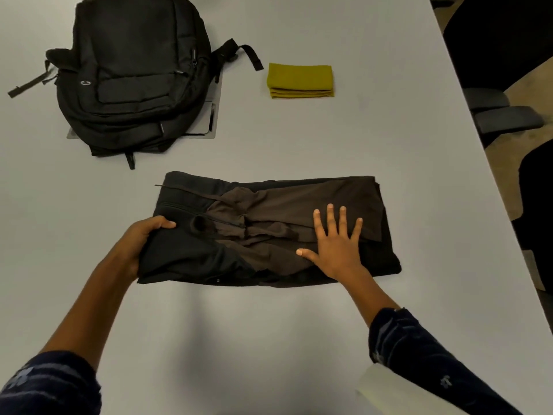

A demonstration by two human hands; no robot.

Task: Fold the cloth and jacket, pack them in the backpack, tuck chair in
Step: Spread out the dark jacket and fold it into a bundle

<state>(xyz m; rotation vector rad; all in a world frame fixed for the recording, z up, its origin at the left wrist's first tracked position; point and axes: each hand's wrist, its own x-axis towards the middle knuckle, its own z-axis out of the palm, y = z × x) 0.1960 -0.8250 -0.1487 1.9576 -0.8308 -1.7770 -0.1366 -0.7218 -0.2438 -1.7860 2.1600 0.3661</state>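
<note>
- The black backpack (131, 76) lay flat at the table's (269, 339) far left.
- The left hand (140, 244) gripped the jacket's (227, 256) left edge, thumb on top.
- The folded yellow cloth (300, 80) sat beyond the jacket.
- The right hand (336, 245) pressed the jacket flat, fingers spread.

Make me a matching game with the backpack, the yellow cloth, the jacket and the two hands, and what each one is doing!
Things:
1. backpack
2. yellow cloth
3. jacket
4. left hand
5. right hand

States:
A. pressing flat on the jacket, fingers spread
B. folded in a neat stack, far side of the table
C. gripping the jacket's left edge
D. lying closed at the far left
E. partly folded, nearest the person

Pairs: 1-D, 2-B, 3-E, 4-C, 5-A
</note>
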